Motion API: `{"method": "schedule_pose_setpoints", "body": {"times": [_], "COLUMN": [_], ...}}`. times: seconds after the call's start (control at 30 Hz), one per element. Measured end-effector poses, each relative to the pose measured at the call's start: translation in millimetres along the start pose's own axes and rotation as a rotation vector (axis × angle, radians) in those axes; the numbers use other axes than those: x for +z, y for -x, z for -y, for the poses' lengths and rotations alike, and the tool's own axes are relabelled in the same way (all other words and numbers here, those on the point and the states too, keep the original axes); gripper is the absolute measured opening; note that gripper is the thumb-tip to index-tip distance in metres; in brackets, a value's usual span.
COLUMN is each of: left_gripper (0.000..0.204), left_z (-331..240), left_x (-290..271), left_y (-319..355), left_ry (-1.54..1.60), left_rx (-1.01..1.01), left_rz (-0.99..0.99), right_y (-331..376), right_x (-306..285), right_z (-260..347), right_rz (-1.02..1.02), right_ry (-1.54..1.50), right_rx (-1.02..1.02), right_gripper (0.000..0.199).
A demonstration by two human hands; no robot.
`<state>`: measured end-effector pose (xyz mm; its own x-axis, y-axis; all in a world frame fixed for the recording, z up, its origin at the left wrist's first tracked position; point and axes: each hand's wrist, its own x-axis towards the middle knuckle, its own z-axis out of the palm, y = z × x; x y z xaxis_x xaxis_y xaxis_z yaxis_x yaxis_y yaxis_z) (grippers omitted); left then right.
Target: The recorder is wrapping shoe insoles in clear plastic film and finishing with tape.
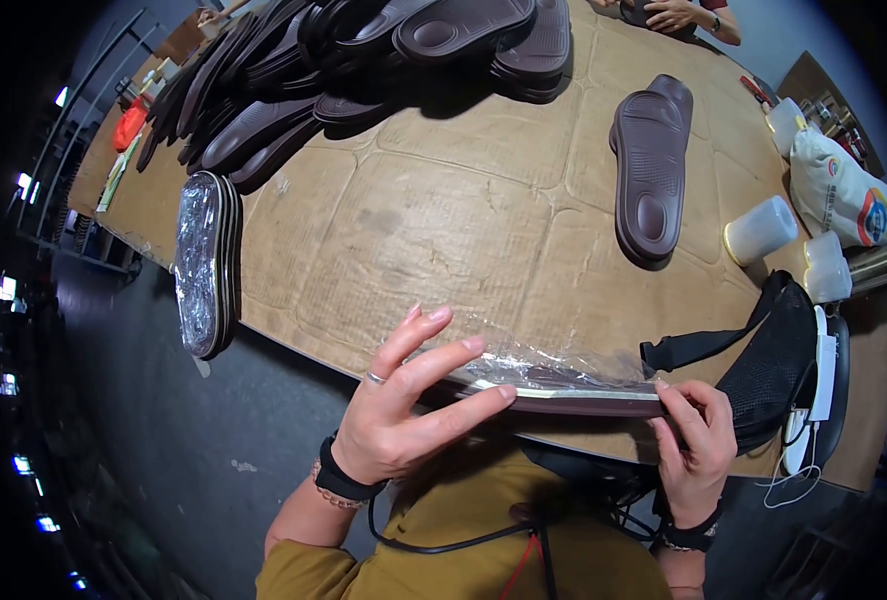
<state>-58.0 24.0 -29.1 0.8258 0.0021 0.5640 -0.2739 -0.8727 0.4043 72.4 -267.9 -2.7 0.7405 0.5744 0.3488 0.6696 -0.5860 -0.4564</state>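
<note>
Left hand (loosely splayed), right hand pinching

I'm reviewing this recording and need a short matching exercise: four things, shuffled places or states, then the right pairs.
1. Left hand
2. Right hand
3. Black bag
4. Big pile of brown soles

A. Far left of the table
B. Gripping one end of the film-covered sole
C. Wearing a ring
D. Right side of the table

Pairs: 1-C, 2-B, 3-D, 4-A
</note>
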Motion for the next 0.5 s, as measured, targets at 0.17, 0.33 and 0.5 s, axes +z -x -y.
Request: {"method": "schedule_pose_setpoints", "body": {"times": [0.17, 0.33, 0.5], "left_gripper": [0.037, 0.038, 0.034], "left_z": [11, 12, 9], "left_x": [7, 13, 11], "left_y": [11, 8, 11], "left_ry": [0.046, 0.049, 0.035], "left_rx": [-0.022, -0.016, -0.112], "left_rz": [-0.141, -0.18, -0.169], "right_y": [-2, -8, -26], "right_x": [1, 8, 20], "right_z": [4, 30, 61], "right_rz": [0.011, 0.045, 0.191], "right_ry": [0.011, 0.158, 0.104], "right_rx": [0.008, -0.025, -0.362], "right_gripper": [0.043, 0.057, 0.05]}}
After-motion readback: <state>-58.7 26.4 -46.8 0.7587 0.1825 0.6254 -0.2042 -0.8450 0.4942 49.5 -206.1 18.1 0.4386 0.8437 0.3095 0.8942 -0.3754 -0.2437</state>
